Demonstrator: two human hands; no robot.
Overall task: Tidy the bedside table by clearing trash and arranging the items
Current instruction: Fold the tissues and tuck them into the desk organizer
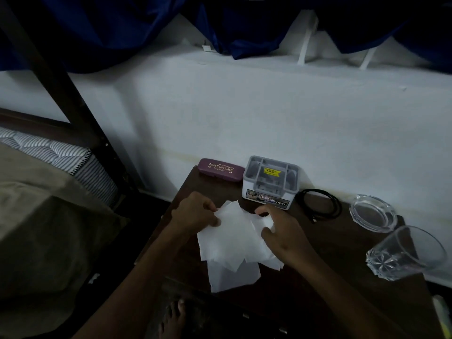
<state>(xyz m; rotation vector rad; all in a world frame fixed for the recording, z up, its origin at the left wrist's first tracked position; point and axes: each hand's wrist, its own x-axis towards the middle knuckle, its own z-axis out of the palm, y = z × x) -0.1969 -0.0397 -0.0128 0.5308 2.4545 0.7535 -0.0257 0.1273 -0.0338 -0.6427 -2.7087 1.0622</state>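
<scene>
Several white tissue sheets (232, 243) lie piled on the dark wooden bedside table (342, 260), hanging over its front edge. My left hand (195, 212) pinches the top left corner of the pile. Over the pile's right side my right hand (281, 231) rests with fingers spread, touching the sheets. Behind the tissues stand a maroon spectacle case (220, 168) and a grey-lidded white box (270, 183). A coiled black cable (320, 205), a clear glass ashtray (373, 212) and a clear drinking glass (406, 253) sit to the right.
A white wall rises right behind the table. On the left stands a bed (49, 216) with a striped mattress and a dark frame post. Blue curtains (244, 25) hang above. My bare foot (173, 316) shows on the floor below the table's front.
</scene>
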